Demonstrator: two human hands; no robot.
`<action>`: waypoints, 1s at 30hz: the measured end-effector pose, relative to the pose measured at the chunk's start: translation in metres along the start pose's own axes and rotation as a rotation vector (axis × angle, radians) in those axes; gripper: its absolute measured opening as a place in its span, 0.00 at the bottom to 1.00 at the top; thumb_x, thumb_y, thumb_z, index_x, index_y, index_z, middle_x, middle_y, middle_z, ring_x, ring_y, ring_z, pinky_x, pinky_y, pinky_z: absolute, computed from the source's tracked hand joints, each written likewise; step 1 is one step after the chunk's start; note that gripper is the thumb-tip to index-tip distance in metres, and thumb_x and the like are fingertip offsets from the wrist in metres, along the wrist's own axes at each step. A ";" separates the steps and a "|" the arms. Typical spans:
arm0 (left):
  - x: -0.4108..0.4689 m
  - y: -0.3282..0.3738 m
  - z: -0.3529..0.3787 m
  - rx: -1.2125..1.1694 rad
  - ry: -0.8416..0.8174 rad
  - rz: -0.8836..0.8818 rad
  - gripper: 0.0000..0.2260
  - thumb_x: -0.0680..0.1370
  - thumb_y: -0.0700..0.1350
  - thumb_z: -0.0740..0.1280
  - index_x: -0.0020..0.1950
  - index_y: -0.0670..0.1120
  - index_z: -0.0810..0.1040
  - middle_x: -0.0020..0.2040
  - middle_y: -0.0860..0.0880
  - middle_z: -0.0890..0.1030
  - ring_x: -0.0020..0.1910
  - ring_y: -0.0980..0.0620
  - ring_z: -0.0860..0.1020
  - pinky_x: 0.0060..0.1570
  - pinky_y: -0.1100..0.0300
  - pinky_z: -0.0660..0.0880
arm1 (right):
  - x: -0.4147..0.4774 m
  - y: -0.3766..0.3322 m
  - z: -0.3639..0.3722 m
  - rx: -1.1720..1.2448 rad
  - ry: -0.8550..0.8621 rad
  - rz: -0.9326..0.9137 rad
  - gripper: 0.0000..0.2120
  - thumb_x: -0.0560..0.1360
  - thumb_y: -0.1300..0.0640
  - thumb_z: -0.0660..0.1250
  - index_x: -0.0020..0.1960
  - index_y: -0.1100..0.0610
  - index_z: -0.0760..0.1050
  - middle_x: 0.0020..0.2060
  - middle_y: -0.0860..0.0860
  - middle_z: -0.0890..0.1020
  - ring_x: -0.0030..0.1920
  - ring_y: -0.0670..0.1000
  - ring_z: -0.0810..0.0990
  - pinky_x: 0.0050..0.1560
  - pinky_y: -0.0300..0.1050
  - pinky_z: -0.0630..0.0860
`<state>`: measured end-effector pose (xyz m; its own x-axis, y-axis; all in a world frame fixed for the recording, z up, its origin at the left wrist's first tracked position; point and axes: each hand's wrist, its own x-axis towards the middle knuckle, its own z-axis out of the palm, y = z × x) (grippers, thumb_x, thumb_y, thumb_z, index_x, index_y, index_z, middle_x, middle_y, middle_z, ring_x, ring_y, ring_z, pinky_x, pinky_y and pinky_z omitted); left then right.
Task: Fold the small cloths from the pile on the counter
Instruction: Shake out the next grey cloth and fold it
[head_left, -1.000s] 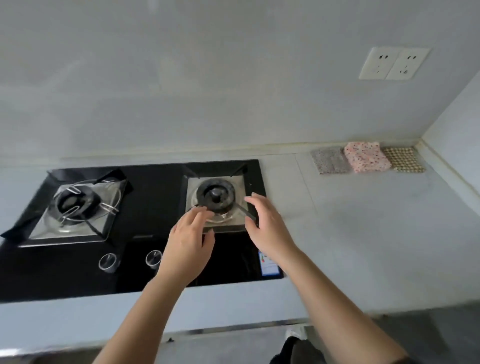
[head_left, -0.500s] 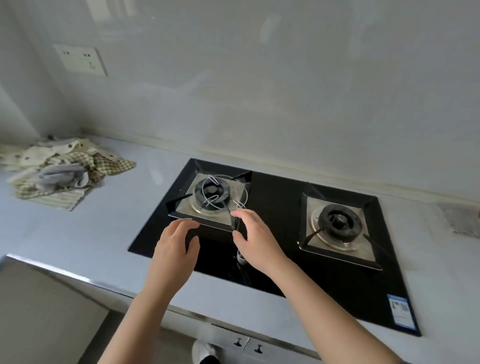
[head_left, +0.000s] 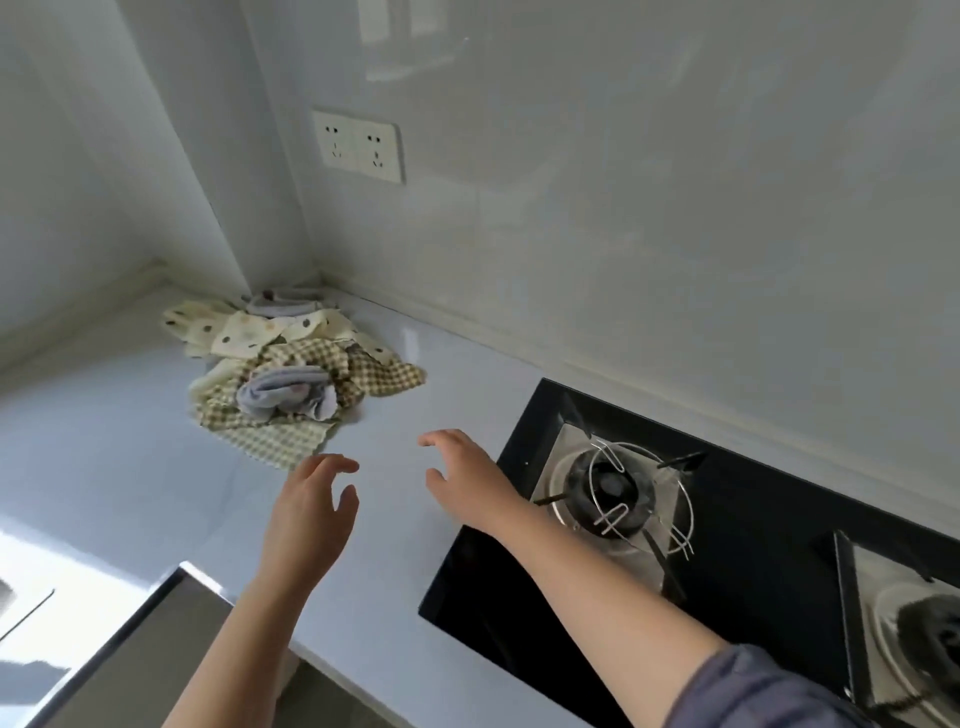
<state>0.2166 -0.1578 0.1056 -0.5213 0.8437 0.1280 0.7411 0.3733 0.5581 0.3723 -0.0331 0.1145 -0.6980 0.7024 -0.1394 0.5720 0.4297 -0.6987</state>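
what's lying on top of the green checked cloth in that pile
A crumpled grey cloth sits on the green checked cloth. A cream dotted cloth bunches against its far side. Anything beneath those folds is covered and cannot be told.

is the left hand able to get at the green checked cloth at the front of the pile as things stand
Probably yes: the left hand is open, empty and hangs just short of the green checked cloth, with only bare counter between them.
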 end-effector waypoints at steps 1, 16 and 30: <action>0.014 -0.014 -0.002 0.018 -0.009 -0.002 0.12 0.74 0.36 0.69 0.56 0.45 0.79 0.58 0.46 0.79 0.53 0.43 0.77 0.51 0.51 0.74 | 0.015 -0.005 0.006 -0.005 -0.011 0.009 0.21 0.79 0.60 0.58 0.72 0.55 0.66 0.71 0.50 0.68 0.70 0.50 0.68 0.70 0.47 0.66; 0.225 -0.162 -0.028 0.171 -0.203 -0.109 0.21 0.72 0.62 0.70 0.45 0.45 0.73 0.41 0.48 0.77 0.40 0.46 0.75 0.36 0.56 0.66 | 0.182 -0.079 0.110 0.071 0.009 0.269 0.17 0.80 0.57 0.60 0.68 0.53 0.70 0.67 0.50 0.71 0.66 0.50 0.71 0.63 0.42 0.68; 0.188 -0.117 0.063 -0.714 -0.546 0.275 0.10 0.68 0.40 0.64 0.49 0.45 0.76 0.43 0.50 0.80 0.42 0.54 0.78 0.40 0.63 0.74 | 0.147 0.002 0.107 0.826 0.556 0.230 0.13 0.74 0.67 0.71 0.53 0.51 0.76 0.45 0.46 0.85 0.49 0.47 0.83 0.49 0.41 0.80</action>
<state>0.0586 -0.0180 0.0127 0.0384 0.9988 0.0287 0.2789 -0.0383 0.9595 0.2252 0.0102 0.0179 -0.1900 0.9728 -0.1329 0.0445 -0.1266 -0.9909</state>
